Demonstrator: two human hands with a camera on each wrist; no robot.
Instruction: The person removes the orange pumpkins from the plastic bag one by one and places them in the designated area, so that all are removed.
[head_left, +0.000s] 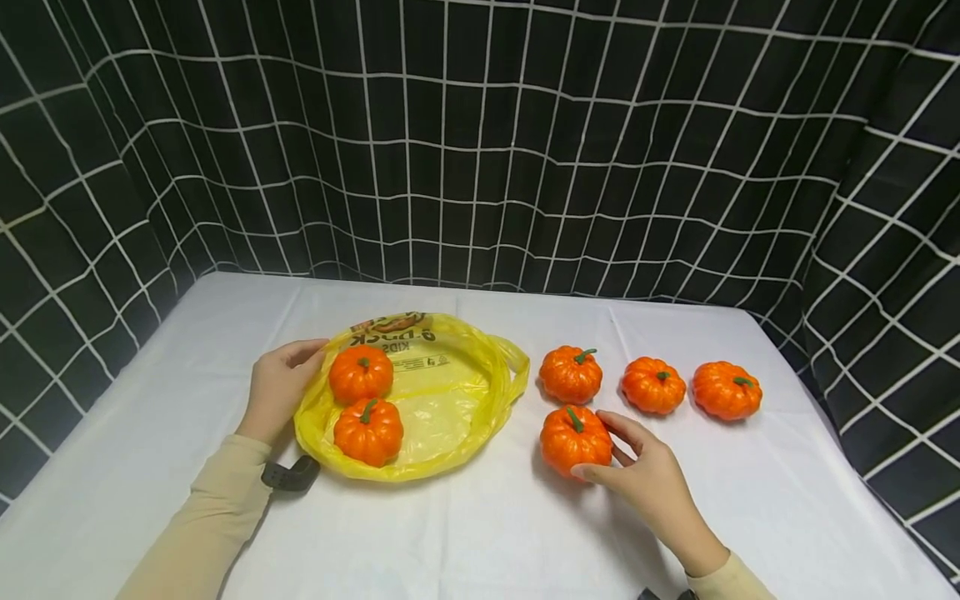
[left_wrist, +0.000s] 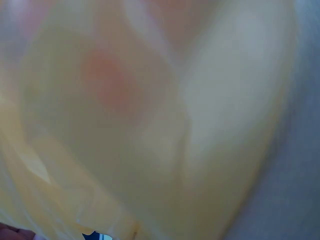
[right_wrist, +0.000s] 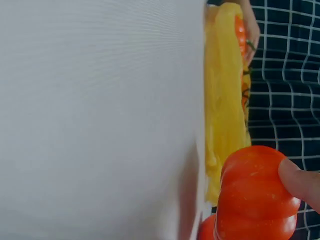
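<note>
An orange toy pumpkin (head_left: 572,442) with a green stem is gripped at its right side by my right hand (head_left: 645,475). In the right wrist view the thumb presses on this pumpkin (right_wrist: 257,195), which looks slightly raised off the cloth. At the left, my left hand (head_left: 281,387) holds the rim of a yellow plastic bag (head_left: 480,433), its fingertips partly hidden. The bag lies with its mouth spread wide. Inside, on its left side, sit two pumpkins, a back one (head_left: 360,375) and a front one (head_left: 369,433). Yellow plastic (left_wrist: 225,100) blurs most of the left wrist view.
Just behind the held pumpkin stands another pumpkin (head_left: 570,375). Farther right are two more, a smaller-looking one (head_left: 652,386) and an outer one (head_left: 726,390). White cloth (head_left: 487,533) covers the table. A black curtain with a white grid (head_left: 480,150) surrounds its back and sides.
</note>
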